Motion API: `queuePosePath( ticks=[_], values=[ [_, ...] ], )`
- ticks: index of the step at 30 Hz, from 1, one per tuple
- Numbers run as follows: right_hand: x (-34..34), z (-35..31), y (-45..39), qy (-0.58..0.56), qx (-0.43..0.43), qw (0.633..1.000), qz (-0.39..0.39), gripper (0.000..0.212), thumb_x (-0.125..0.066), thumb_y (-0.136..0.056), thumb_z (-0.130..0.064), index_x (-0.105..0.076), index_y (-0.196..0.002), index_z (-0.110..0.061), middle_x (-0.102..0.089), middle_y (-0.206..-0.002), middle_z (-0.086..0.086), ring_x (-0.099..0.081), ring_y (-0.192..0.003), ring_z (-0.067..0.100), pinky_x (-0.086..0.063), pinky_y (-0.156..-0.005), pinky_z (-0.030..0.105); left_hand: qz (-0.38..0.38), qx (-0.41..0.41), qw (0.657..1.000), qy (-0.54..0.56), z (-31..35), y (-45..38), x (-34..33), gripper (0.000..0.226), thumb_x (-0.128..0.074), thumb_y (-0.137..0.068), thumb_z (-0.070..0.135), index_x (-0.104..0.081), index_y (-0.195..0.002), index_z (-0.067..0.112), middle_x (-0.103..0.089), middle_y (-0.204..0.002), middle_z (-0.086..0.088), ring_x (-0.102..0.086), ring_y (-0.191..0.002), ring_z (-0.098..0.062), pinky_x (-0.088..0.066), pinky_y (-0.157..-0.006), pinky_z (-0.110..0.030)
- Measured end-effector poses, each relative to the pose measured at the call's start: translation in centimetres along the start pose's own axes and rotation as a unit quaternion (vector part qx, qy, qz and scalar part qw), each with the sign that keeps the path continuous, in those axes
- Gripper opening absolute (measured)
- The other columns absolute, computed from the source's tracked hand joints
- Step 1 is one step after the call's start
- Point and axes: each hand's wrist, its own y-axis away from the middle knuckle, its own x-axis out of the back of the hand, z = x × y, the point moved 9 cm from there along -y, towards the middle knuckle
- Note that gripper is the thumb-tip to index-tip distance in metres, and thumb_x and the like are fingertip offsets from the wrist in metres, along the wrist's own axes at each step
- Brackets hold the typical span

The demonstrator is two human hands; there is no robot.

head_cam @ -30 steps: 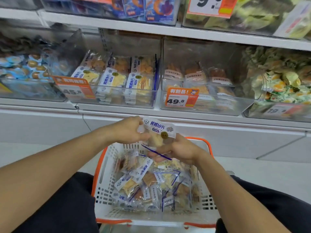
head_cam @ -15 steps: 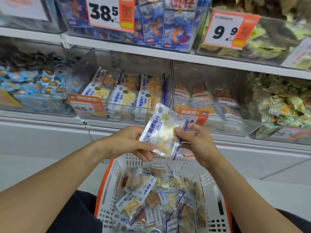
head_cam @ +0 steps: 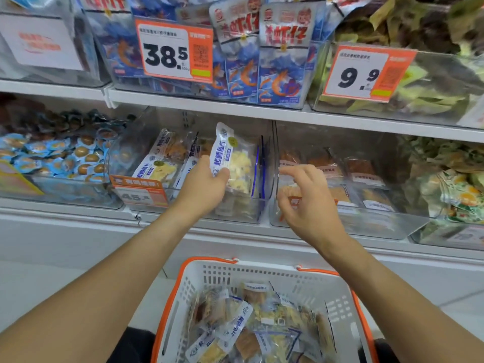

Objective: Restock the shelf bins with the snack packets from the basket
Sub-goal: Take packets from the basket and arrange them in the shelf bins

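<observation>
Presently on the shelves: stock as seen

Shelving (head_cam: pixel 235 111): white, two tiers in view, each carrying clear bins side by side.

Upper tier: a bin of blue shrimp-print packs (head_cam: pixel 277 74) with a tag (head_cam: pixel 174 49) reading 38.5; to its right a bin of green-wrapped goods behind a 9.9 tag (head_cam: pixel 366 74).

Lower tier, left to right: a bin of small blue egg packs (head_cam: pixel 52 158); the middle bin (head_cam: pixel 259 213), tagged 45.8, holding rows of fish-slice packs standing on edge; a bin of brown packs (head_cam: pixel 361 169); a bin of loose green and yellow wrappers (head_cam: pixel 453 189).

Basket (head_cam: pixel 262 276): white with an orange rim, below the shelving and between the forearms, holding a loose heap of packets (head_cam: pixel 251 326) in clear and blue wrap.

Packet (head_cam: pixel 235 158): clear, white and blue label, pale yellow pieces inside. It stands upright within the right end of the middle bin, above the packs already there.

Left hand (head_cam: pixel 207 184): its grip is closed on the packet's lower left edge, thumb across the label.

Right hand (head_cam: pixel 306 200): in front of the brown-pack bin, just right of the packet and apart from it; grip loose, fingers half curled, holding nothing.
</observation>
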Motion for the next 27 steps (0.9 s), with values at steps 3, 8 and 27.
queuePosePath(
  ticks=[3,8,27],
  values=[
    [-1.4,1.0,-0.3,0.025,0.022,0.999,-0.034,0.044,-0.063,-0.090,-0.019,-0.057,-0.134,-0.020,-0.056,-0.127,0.000,-0.049,-0.114,0.024,-0.043,-0.099,0.042,-0.040,0.023,0.995,-0.088,-0.1,-2.5,-1.8,0.020,-0.053,-0.099,0.030,-0.051,-0.110,0.013,-0.060,-0.096,-0.003,-0.055,-0.076,-0.016,-0.041,-0.062,-0.031],
    [-2.6,1.8,-0.1,0.061,0.050,0.995,-0.065,0.051,-0.061,-0.089,-0.022,-0.052,-0.139,-0.023,-0.054,-0.132,-0.003,-0.048,-0.114,0.024,-0.043,-0.092,0.045,-0.055,0.048,0.945,-0.320,-1.8,-4.2,-4.4,0.048,-0.064,-0.090,0.040,-0.055,-0.119,0.003,-0.056,-0.117,-0.017,-0.055,-0.107,-0.031,-0.045,-0.082,-0.037],
    [0.0,-2.4,3.7,-0.022,0.174,0.982,0.077,0.016,-0.061,-0.080,0.005,-0.067,-0.094,-0.002,-0.060,-0.092,0.011,-0.054,-0.086,0.029,-0.039,-0.073,0.037,0.178,-0.276,0.939,-0.106,3.1,3.6,-2.9,0.006,-0.056,-0.086,0.009,-0.059,-0.090,0.011,-0.055,-0.087,0.001,-0.048,-0.083,-0.014,-0.039,-0.072,-0.026]
  ],
)
